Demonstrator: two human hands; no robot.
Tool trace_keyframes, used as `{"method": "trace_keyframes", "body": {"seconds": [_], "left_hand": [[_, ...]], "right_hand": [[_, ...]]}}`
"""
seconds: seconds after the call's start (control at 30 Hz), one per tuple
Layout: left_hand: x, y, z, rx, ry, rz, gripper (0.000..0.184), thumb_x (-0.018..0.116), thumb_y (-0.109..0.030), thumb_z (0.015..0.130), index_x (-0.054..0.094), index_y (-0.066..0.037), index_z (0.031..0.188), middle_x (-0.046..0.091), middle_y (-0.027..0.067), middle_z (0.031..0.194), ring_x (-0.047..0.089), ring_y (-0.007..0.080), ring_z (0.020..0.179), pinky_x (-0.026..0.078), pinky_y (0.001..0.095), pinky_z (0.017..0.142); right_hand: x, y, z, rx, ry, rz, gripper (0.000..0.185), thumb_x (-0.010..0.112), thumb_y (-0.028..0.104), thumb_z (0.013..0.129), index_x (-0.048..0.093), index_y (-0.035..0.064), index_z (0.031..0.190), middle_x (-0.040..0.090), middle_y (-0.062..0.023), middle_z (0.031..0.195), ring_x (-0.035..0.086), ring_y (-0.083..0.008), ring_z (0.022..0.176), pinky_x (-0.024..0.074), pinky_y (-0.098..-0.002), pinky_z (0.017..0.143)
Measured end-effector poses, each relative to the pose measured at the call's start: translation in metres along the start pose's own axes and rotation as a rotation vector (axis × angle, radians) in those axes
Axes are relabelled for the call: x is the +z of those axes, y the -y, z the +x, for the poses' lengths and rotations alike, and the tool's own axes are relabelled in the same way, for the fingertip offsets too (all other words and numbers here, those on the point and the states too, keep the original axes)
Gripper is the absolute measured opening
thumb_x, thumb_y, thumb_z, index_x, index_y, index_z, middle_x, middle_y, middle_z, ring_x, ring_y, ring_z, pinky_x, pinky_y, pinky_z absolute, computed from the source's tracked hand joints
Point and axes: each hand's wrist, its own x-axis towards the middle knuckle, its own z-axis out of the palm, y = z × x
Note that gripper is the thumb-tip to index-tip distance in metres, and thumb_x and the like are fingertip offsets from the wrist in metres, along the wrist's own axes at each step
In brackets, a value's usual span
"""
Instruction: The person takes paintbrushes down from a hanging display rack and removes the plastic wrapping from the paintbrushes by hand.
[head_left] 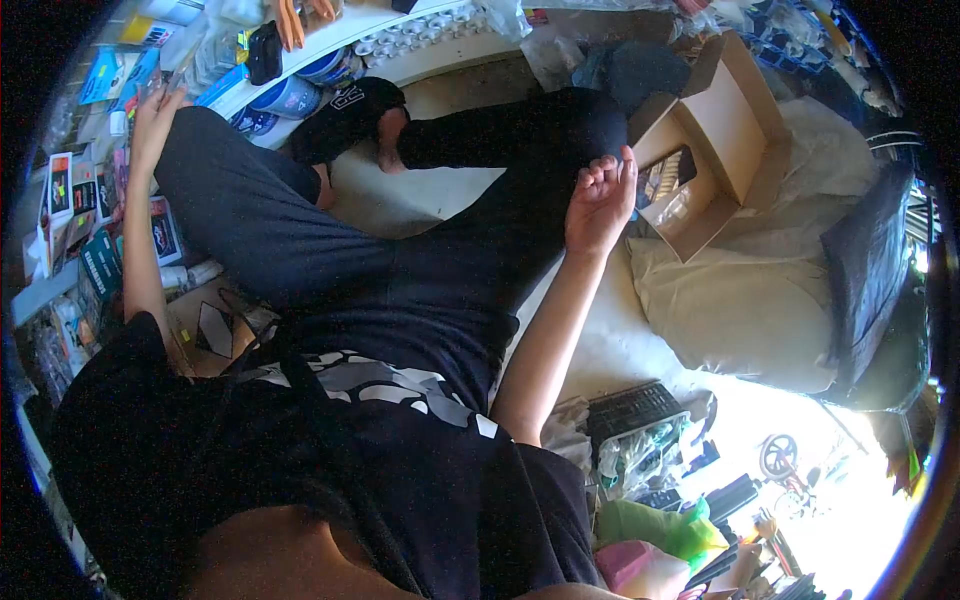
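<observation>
My left hand (160, 108) is beside my left knee, with its fingers stretched out and a little apart. I see nothing held in it. Packaged goods (100, 75) on the left side are nearest to it. My right hand (603, 200) is by my other knee, palm up, thumb out and fingers loosely curled over a bare palm. Just right of it an open cardboard box (690, 228) has its lid raised. Inside the box are a dark-and-tan striped item (668, 178) and some clear plastic (672, 212).
My bent legs (400, 250) fill the middle. Ahead, a white shelf (330, 40) holds blue-and-white tubs (290, 97) and rows of small white items. Pale sacks (740, 310) lie to the right. A black crate (635, 408) and colourful bags (660, 530) stand behind my right arm.
</observation>
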Motion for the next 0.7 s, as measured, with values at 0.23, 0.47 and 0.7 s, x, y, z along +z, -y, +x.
{"method": "trace_keyframes", "body": {"seconds": [0.23, 0.47, 0.7], "left_hand": [[0.001, -0.007, -0.002, -0.012, 0.0, 0.02, 0.039, 0.058, -0.035, 0.095, 0.065, -0.001, 0.111, 0.07, 0.0062, 0.09, 0.061, 0.0102, 0.081, 0.044, 0.0251, 0.075], [0.002, -0.007, 0.0, -0.033, 0.021, 0.001, 0.038, 0.057, -0.034, 0.095, 0.065, 0.0, 0.112, 0.07, 0.0053, 0.088, 0.06, 0.0095, 0.08, 0.044, 0.0252, 0.076], [0.003, -0.003, 0.003, -0.011, 0.008, 0.001, 0.039, 0.058, -0.034, 0.095, 0.065, 0.0, 0.112, 0.071, 0.0064, 0.087, 0.062, 0.0113, 0.081, 0.044, 0.0253, 0.077]], "right_hand": [[0.001, 0.001, -0.001, 0.001, -0.01, 0.0, 0.029, 0.053, 0.023, 0.101, 0.047, 0.004, 0.122, 0.055, -0.0058, 0.087, 0.054, -0.0138, 0.078, 0.0489, -0.025, 0.067], [-0.002, 0.0, 0.0, 0.001, 0.016, 0.038, 0.029, 0.053, 0.023, 0.101, 0.046, 0.0042, 0.122, 0.054, -0.0059, 0.087, 0.054, -0.0142, 0.078, 0.0492, -0.0249, 0.067], [0.0, 0.002, -0.001, 0.015, 0.008, 0.054, 0.03, 0.052, 0.023, 0.101, 0.045, 0.0036, 0.123, 0.054, -0.0068, 0.088, 0.055, -0.0148, 0.079, 0.0505, -0.0258, 0.069]]}}
